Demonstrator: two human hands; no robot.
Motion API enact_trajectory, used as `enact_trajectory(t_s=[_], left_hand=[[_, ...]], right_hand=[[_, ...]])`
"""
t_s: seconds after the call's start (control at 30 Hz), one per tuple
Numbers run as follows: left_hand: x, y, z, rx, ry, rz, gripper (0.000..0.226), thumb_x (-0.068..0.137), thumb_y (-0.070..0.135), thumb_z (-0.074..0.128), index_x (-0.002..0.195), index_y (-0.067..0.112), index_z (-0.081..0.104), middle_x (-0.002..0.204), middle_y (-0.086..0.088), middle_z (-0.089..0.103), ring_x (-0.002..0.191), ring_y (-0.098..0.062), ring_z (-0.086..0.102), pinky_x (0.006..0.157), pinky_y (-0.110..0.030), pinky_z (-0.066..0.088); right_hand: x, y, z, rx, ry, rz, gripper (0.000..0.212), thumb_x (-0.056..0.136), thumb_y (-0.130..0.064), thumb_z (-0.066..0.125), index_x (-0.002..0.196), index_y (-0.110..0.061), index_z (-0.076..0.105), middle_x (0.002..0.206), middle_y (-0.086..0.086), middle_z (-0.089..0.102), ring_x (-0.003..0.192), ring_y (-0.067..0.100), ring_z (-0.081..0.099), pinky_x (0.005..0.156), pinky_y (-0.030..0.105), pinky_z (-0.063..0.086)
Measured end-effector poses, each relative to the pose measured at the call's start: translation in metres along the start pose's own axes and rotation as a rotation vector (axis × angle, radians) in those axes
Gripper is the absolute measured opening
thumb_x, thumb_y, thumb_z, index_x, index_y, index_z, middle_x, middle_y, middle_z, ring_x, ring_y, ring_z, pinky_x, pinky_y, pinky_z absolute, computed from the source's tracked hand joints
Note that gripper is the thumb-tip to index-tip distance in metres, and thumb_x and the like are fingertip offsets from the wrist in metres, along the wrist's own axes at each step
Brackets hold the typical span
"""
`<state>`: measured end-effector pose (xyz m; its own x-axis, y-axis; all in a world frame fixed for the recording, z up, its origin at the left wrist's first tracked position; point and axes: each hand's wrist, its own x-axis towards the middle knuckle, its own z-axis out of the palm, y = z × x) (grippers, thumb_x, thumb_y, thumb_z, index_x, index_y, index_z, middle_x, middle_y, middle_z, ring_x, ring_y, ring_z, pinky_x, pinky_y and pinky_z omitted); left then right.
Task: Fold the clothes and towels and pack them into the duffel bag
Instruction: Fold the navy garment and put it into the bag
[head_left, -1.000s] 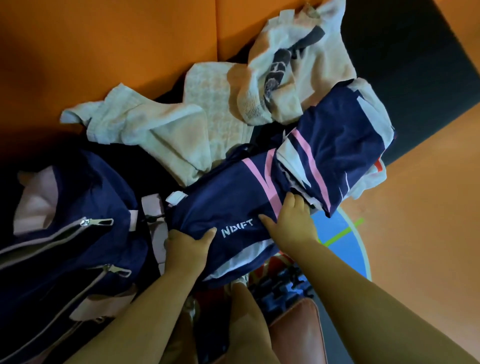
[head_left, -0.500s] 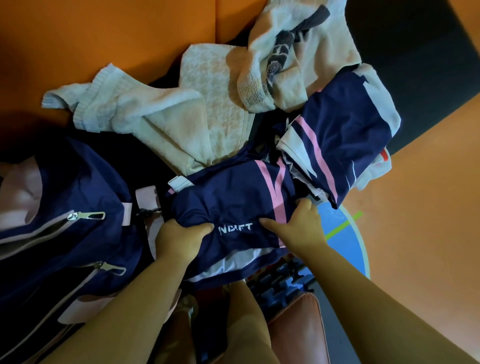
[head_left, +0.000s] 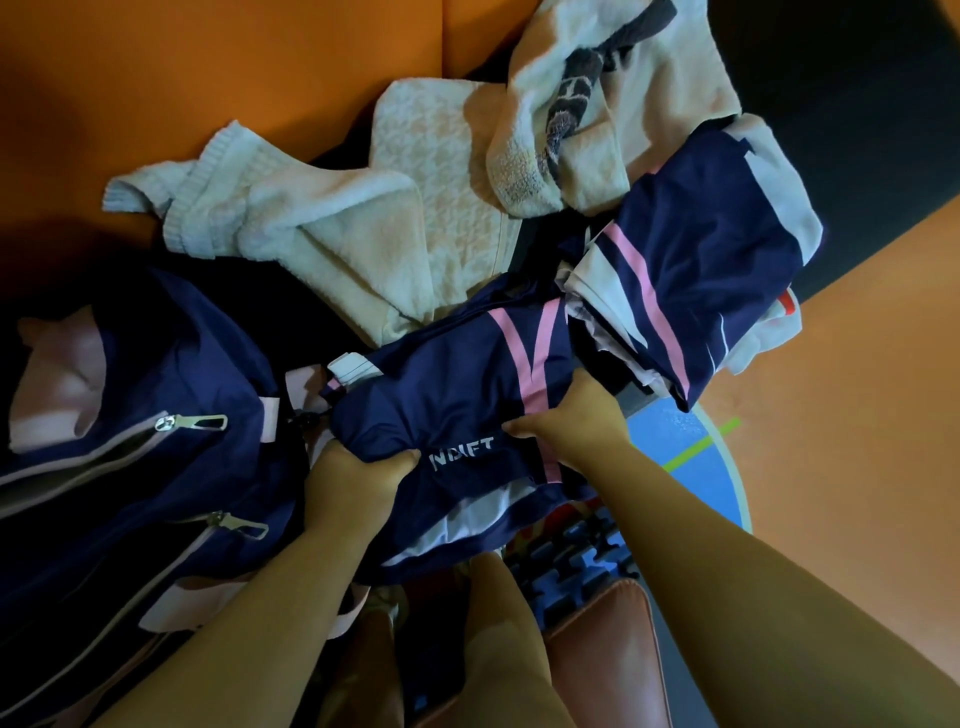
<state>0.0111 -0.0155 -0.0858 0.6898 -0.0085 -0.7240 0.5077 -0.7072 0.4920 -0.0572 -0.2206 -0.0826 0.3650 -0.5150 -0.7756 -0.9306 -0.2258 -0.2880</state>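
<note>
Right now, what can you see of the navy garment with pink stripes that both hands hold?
The navy garment looks like thin, smooth sportswear, with pink and white stripes, white lettering near its front edge and a white tab at its left end. It is bunched into a long bundle that runs slantwise from the duffel bag up to the right. The left hand grips its left end; the right hand grips its middle. Its far edge lies against pale towels.

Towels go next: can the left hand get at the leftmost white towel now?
Probably not yet: the left hand grips the navy garment. Once freed, it should reach the towel, which lies uncovered just beyond.
</note>
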Motion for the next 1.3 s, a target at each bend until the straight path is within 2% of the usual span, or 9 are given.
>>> enact_trajectory(t_s=[0.13, 0.4, 0.57, 0.73, 0.8, 0.97, 1.07, 1.2, 1.3], left_hand=[[-0.004, -0.001, -0.002, -0.003, 0.001, -0.013, 0.064, 0.066, 0.032, 0.081, 0.117, 0.005, 0.054, 0.115, -0.009, 0.062, 0.101, -0.028, 0.057, 0.082, -0.031, 0.044], [-0.013, 0.001, -0.010, -0.124, -0.042, -0.103, 0.079, 0.062, 0.047, 0.079, 0.125, 0.009, 0.049, 0.118, -0.007, 0.062, 0.103, -0.027, 0.059, 0.088, -0.035, 0.047], [-0.022, 0.016, -0.011, -0.184, -0.071, -0.099, 0.052, 0.084, 0.032, 0.066, 0.124, 0.006, 0.048, 0.108, 0.002, 0.055, 0.100, -0.019, 0.053, 0.085, -0.029, 0.038], [-0.031, 0.038, -0.008, -0.073, -0.079, -0.137, 0.039, 0.089, 0.038, 0.058, 0.106, 0.004, 0.051, 0.086, -0.001, 0.058, 0.079, -0.020, 0.054, 0.072, -0.028, 0.038], [-0.031, 0.046, -0.008, -0.035, -0.136, -0.176, 0.036, 0.090, 0.042, 0.054, 0.091, 0.006, 0.052, 0.075, -0.001, 0.053, 0.064, -0.015, 0.048, 0.063, -0.031, 0.041], [-0.034, 0.064, -0.006, -0.184, -0.294, -0.268, 0.027, 0.091, 0.040, 0.054, 0.076, 0.017, 0.057, 0.087, -0.012, 0.060, 0.087, -0.028, 0.060, 0.093, -0.050, 0.049], [-0.038, 0.075, -0.004, -0.096, -0.315, -0.230, 0.038, 0.095, 0.030, 0.049, 0.110, -0.004, 0.059, 0.114, -0.027, 0.062, 0.102, -0.037, 0.061, 0.090, -0.043, 0.048], [-0.034, 0.068, -0.006, 0.017, -0.349, -0.207, 0.031, 0.096, 0.032, 0.047, 0.070, 0.015, 0.053, 0.075, -0.005, 0.056, 0.087, -0.027, 0.059, 0.078, -0.033, 0.046], [-0.040, 0.062, -0.018, 0.101, -0.435, -0.039, 0.032, 0.098, 0.028, 0.043, 0.066, 0.026, 0.046, 0.074, 0.005, 0.050, 0.073, -0.011, 0.050, 0.065, -0.021, 0.036]], right_hand=[[-0.004, -0.003, 0.000, -0.094, 0.084, 0.003, 0.071, 0.056, -0.043, 0.086, 0.112, -0.016, 0.052, 0.121, 0.006, 0.043, 0.117, 0.033, 0.039, 0.096, 0.048, 0.039], [-0.011, -0.009, 0.001, 0.025, 0.001, -0.015, 0.069, 0.059, -0.031, 0.088, 0.104, -0.010, 0.039, 0.098, 0.005, 0.053, 0.087, 0.028, 0.053, 0.077, 0.042, 0.052], [-0.017, -0.015, 0.001, -0.063, -0.002, -0.046, 0.057, 0.058, -0.032, 0.085, 0.101, -0.011, 0.054, 0.101, 0.009, 0.063, 0.087, 0.029, 0.060, 0.074, 0.039, 0.054], [-0.038, -0.025, -0.010, -0.025, -0.129, -0.186, 0.054, 0.073, -0.024, 0.075, 0.111, -0.010, 0.040, 0.106, 0.012, 0.056, 0.090, 0.030, 0.057, 0.078, 0.046, 0.052], [-0.050, -0.027, -0.013, -0.006, -0.248, -0.231, 0.068, 0.068, -0.031, 0.074, 0.120, -0.013, 0.033, 0.113, 0.012, 0.052, 0.098, 0.031, 0.055, 0.081, 0.047, 0.052], [-0.076, -0.036, -0.001, -0.330, -0.381, -0.316, 0.139, 0.057, -0.058, 0.078, 0.147, -0.012, -0.018, 0.155, 0.010, 0.006, 0.140, 0.038, 0.012, 0.112, 0.053, 0.021], [-0.083, -0.043, 0.013, -0.433, -0.281, -0.292, 0.153, 0.047, -0.073, 0.075, 0.144, -0.006, -0.022, 0.156, 0.013, -0.001, 0.140, 0.039, 0.008, 0.112, 0.057, 0.017], [-0.078, -0.045, 0.040, -0.518, -0.019, -0.258, 0.141, 0.054, -0.073, 0.071, 0.146, -0.005, -0.012, 0.150, 0.017, 0.017, 0.132, 0.040, 0.027, 0.103, 0.057, 0.028], [-0.070, -0.042, 0.049, -0.576, 0.077, -0.299, 0.116, 0.071, -0.058, 0.067, 0.147, -0.007, -0.005, 0.145, 0.018, 0.026, 0.125, 0.040, 0.034, 0.096, 0.054, 0.033]])
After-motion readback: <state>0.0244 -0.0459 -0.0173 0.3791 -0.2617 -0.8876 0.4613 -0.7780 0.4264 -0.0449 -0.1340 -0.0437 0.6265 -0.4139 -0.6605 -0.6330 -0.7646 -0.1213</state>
